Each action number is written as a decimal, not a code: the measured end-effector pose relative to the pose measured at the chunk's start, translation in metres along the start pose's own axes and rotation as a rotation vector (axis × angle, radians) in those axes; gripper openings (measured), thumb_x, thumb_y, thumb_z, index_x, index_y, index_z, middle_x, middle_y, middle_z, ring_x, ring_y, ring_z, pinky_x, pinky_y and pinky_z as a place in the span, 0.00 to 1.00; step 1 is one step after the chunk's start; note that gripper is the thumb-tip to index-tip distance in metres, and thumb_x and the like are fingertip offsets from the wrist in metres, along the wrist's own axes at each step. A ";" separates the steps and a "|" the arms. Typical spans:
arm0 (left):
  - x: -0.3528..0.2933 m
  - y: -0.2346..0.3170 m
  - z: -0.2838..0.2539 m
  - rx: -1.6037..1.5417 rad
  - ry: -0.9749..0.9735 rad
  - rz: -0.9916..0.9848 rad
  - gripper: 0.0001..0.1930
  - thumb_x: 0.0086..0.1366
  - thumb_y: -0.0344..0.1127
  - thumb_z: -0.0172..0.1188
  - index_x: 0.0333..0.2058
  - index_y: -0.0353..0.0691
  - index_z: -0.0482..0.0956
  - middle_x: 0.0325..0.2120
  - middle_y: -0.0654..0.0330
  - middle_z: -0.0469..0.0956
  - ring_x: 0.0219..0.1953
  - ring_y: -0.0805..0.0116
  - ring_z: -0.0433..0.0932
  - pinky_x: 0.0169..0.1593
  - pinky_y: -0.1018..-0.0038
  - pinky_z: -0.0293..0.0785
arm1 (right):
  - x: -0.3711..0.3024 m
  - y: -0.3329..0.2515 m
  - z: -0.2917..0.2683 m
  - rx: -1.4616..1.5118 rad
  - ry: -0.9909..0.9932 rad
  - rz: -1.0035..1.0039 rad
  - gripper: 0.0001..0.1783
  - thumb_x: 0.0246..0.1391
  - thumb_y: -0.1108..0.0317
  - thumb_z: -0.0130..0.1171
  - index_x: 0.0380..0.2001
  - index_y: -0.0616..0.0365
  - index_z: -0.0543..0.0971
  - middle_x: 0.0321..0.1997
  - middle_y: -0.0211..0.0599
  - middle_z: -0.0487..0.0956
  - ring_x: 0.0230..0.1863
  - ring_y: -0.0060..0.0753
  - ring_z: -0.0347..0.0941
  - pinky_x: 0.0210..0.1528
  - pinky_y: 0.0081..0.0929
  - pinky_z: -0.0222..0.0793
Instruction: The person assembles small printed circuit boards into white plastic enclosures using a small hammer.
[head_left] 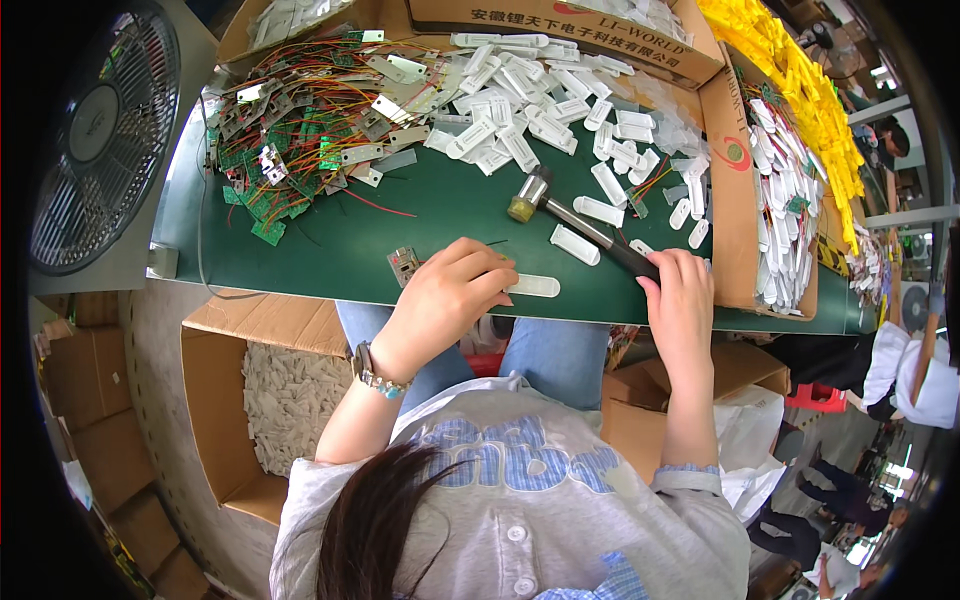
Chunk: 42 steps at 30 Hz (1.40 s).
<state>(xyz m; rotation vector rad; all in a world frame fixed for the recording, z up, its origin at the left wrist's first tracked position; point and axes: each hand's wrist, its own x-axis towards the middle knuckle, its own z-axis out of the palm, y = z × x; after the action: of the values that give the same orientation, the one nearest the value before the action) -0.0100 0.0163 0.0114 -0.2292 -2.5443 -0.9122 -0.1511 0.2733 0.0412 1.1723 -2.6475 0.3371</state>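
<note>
My left hand (pixel 455 290) rests at the table's near edge with its fingers curled down. They are closed on a long white plastic casing (pixel 537 286), whose rounded end sticks out to the right of the fingertips. A small metal-plated part (pixel 403 265) lies just left of this hand. My right hand (pixel 682 290) is wrapped round the handle end of a mallet (pixel 590 232). The mallet's yellowish head (pixel 522 206) points to the far left, low over the tabletop. Another white casing (pixel 575 245) lies between the hands, beside the handle.
Green circuit boards with red and yellow wires (pixel 300 140) heap at the far left, beside a pile of white casings (pixel 510 100). Cardboard boxes (pixel 725 180) border the back and right. A fan (pixel 100 130) stands at the left; a carton of white pieces (pixel 295 400) sits below.
</note>
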 end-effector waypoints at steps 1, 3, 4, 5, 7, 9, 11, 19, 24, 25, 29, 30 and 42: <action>0.000 0.000 0.000 0.002 0.004 0.002 0.12 0.49 0.31 0.70 0.34 0.40 0.80 0.38 0.61 0.82 0.43 0.59 0.78 0.46 0.66 0.78 | 0.000 0.007 0.003 0.055 -0.034 0.009 0.17 0.50 0.73 0.65 0.44 0.61 0.76 0.41 0.40 0.74 0.45 0.46 0.72 0.47 0.41 0.68; 0.000 -0.001 0.000 0.008 0.004 0.004 0.12 0.50 0.31 0.69 0.35 0.40 0.80 0.38 0.61 0.82 0.43 0.59 0.78 0.46 0.66 0.77 | 0.005 0.007 -0.004 0.047 -0.057 -0.017 0.16 0.51 0.72 0.65 0.44 0.61 0.76 0.40 0.40 0.74 0.45 0.46 0.72 0.47 0.41 0.69; 0.000 0.000 0.000 0.009 0.008 0.004 0.12 0.50 0.31 0.69 0.35 0.40 0.80 0.38 0.61 0.82 0.43 0.59 0.78 0.46 0.66 0.77 | 0.008 0.007 -0.008 0.040 -0.081 -0.039 0.16 0.51 0.72 0.65 0.43 0.62 0.76 0.39 0.41 0.73 0.45 0.46 0.72 0.46 0.40 0.70; -0.002 0.000 -0.001 0.014 0.006 -0.007 0.12 0.50 0.32 0.69 0.35 0.40 0.80 0.38 0.62 0.82 0.43 0.59 0.78 0.47 0.66 0.77 | 0.012 0.008 -0.009 0.044 -0.079 -0.046 0.16 0.51 0.72 0.65 0.43 0.62 0.76 0.39 0.41 0.73 0.45 0.46 0.72 0.46 0.40 0.70; -0.005 0.001 -0.002 0.026 0.007 -0.021 0.12 0.51 0.32 0.69 0.35 0.40 0.80 0.38 0.62 0.82 0.44 0.59 0.78 0.47 0.66 0.77 | 0.018 0.009 -0.013 0.025 -0.109 -0.068 0.16 0.51 0.71 0.66 0.43 0.62 0.76 0.39 0.41 0.73 0.44 0.45 0.72 0.47 0.40 0.70; -0.003 -0.001 0.000 0.001 0.002 -0.026 0.12 0.51 0.32 0.69 0.36 0.40 0.80 0.39 0.62 0.82 0.44 0.59 0.77 0.48 0.66 0.77 | 0.022 0.008 -0.015 0.042 -0.162 -0.057 0.17 0.50 0.69 0.67 0.43 0.62 0.76 0.39 0.41 0.73 0.43 0.45 0.72 0.46 0.40 0.71; -0.002 -0.001 0.000 -0.010 0.004 -0.018 0.12 0.51 0.32 0.69 0.36 0.40 0.80 0.39 0.62 0.82 0.44 0.59 0.77 0.48 0.66 0.77 | 0.024 0.012 -0.004 0.022 -0.200 -0.068 0.18 0.50 0.67 0.68 0.41 0.62 0.75 0.39 0.41 0.73 0.43 0.45 0.73 0.45 0.40 0.71; -0.005 0.000 -0.001 0.002 -0.001 -0.023 0.13 0.52 0.33 0.69 0.36 0.40 0.80 0.38 0.62 0.81 0.44 0.59 0.77 0.48 0.65 0.76 | 0.021 0.005 -0.027 0.372 -0.446 0.162 0.18 0.56 0.63 0.66 0.43 0.63 0.74 0.29 0.41 0.80 0.29 0.40 0.78 0.33 0.35 0.74; -0.002 -0.001 0.001 -0.009 0.006 -0.008 0.13 0.52 0.33 0.69 0.36 0.40 0.80 0.38 0.62 0.81 0.44 0.59 0.77 0.48 0.65 0.76 | -0.007 -0.010 -0.018 0.709 -0.491 0.228 0.13 0.63 0.67 0.58 0.45 0.62 0.70 0.21 0.31 0.73 0.18 0.19 0.70 0.20 0.23 0.64; -0.003 -0.001 0.001 -0.009 0.009 -0.011 0.13 0.52 0.33 0.69 0.36 0.40 0.80 0.38 0.62 0.81 0.44 0.59 0.77 0.48 0.65 0.76 | -0.015 -0.020 -0.027 0.856 -0.536 0.426 0.14 0.63 0.68 0.57 0.47 0.62 0.68 0.21 0.34 0.73 0.18 0.24 0.70 0.21 0.27 0.65; -0.002 -0.001 0.001 -0.002 0.009 -0.009 0.13 0.51 0.33 0.69 0.36 0.40 0.80 0.39 0.62 0.81 0.44 0.59 0.77 0.48 0.65 0.76 | -0.064 -0.011 -0.029 0.724 -0.383 0.319 0.15 0.63 0.70 0.57 0.49 0.64 0.67 0.29 0.48 0.79 0.28 0.50 0.80 0.30 0.38 0.73; -0.004 -0.001 0.000 0.007 0.005 -0.021 0.13 0.51 0.32 0.70 0.36 0.40 0.80 0.39 0.62 0.81 0.44 0.59 0.77 0.48 0.66 0.76 | -0.067 -0.008 -0.038 0.583 -0.376 0.249 0.16 0.63 0.70 0.58 0.49 0.64 0.68 0.30 0.49 0.80 0.30 0.51 0.80 0.31 0.37 0.73; -0.005 0.001 0.000 -0.006 -0.011 -0.093 0.20 0.50 0.32 0.70 0.42 0.39 0.76 0.36 0.60 0.80 0.45 0.57 0.77 0.48 0.65 0.76 | -0.094 -0.020 -0.036 0.544 -0.149 0.272 0.15 0.57 0.73 0.60 0.46 0.67 0.72 0.27 0.52 0.79 0.26 0.57 0.78 0.29 0.43 0.73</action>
<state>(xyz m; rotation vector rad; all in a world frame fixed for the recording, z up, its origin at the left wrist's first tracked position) -0.0053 0.0170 0.0104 -0.1188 -2.5817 -0.9561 -0.0701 0.3366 0.0501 0.9876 -2.9480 1.1165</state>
